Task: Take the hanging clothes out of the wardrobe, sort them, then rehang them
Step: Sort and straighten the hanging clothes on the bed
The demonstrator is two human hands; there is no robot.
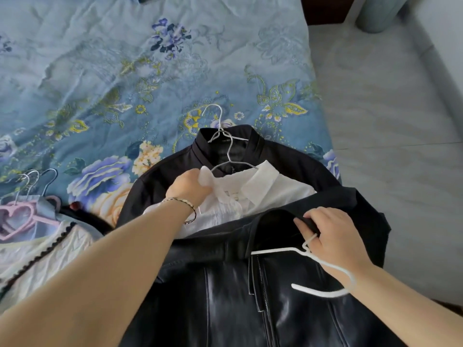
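On the bed (100,71), left hand (189,186) grips white shirt (270,194); right hand (333,236) grips leather jacket (225,296).

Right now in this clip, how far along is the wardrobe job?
Looks done: clothes are out, lying on the bed in two piles, a light pile with a pink heart hanger and a dark shirt on its wire hanger. In hand: the left hand grips the white shirt; the right hand holds the collar of the black leather jacket beside its white hanger. Left: finishing the sort and rehanging everything.
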